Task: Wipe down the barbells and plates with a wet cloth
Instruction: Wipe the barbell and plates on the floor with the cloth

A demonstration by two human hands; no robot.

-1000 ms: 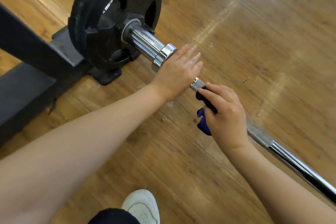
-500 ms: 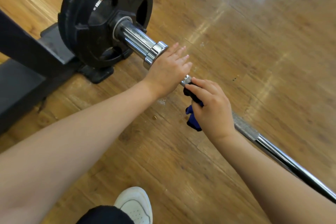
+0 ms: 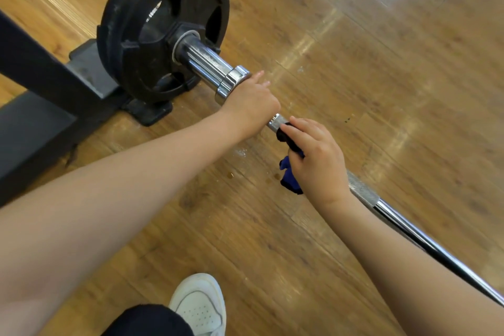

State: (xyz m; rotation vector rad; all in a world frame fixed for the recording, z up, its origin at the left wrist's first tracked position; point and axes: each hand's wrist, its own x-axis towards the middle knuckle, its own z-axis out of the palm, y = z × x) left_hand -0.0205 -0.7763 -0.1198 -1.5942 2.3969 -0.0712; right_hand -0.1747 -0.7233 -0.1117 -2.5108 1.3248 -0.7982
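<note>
on chrome barbell (image 3: 207, 63) – left hand (image 3: 249, 106) curled round; right hand (image 3: 317, 161) pinching blue cloth (image 3: 289, 180).

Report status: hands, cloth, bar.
Left hand grips barbell beside collar. Right hand holds blue cloth on shaft. Nothing in the way.

barbell (image 3: 409, 229): chrome, slanting over floor; plate (image 3: 152, 24): black, upright on sleeve; cloth (image 3: 290, 180): blue, wrapped round bar

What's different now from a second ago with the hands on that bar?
The left hand, whose fingers lay straight over the barbell by its collar, has curled round the bar. The right hand still grips the blue cloth against the bar. The weight plate stays put.
</note>
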